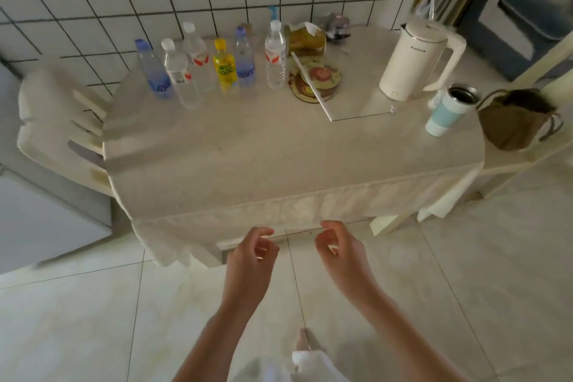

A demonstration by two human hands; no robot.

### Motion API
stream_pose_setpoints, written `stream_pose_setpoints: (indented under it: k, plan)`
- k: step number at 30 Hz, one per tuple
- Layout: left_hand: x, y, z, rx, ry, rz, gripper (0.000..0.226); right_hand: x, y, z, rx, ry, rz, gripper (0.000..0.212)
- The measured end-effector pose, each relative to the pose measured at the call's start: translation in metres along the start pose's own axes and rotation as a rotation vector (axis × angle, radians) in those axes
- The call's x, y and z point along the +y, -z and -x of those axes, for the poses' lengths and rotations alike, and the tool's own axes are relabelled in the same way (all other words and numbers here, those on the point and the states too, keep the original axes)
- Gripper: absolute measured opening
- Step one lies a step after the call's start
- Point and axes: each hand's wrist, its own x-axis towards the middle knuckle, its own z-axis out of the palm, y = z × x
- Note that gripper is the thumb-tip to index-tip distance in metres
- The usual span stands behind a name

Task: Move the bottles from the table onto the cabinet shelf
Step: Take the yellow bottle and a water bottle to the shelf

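Several plastic bottles stand in a row at the far left of the table, near the tiled wall. From the left: a blue-tinted bottle, a clear one, another clear one behind it, a yellow drink bottle, a second blue-tinted bottle and a clear bottle. My left hand and my right hand hang in front of the table's near edge, over the floor. Both hold nothing, fingers loosely curled and apart. No cabinet shelf is in view.
A white kettle stands at the right on a glass sheet, with a mint tumbler beside it. A jar and round coasters sit mid-back. A chair stands left, a brown bag right.
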Motion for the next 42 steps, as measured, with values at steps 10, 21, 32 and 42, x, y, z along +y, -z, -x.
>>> stream_pose_setpoints:
  k: [10, 21, 32, 42]
  plan:
    - [-0.015, 0.034, -0.139, 0.046, 0.102, 0.032, 0.028, -0.061, -0.059, -0.142, -0.047, 0.065, 0.025, 0.027]
    - [0.013, 0.086, -0.331, 0.064, 0.045, -0.022, 0.021, -0.128, -0.110, -0.282, -0.040, 0.040, 0.005, 0.032]
    - [0.047, 0.076, -0.465, 0.145, 0.088, 0.027, 0.039, -0.139, -0.094, -0.425, -0.008, -0.026, 0.012, 0.043]
    - [0.057, 0.049, -0.555, 0.337, 0.213, 0.154, 0.076, -0.139, -0.094, -0.571, 0.059, -0.083, -0.125, 0.086]
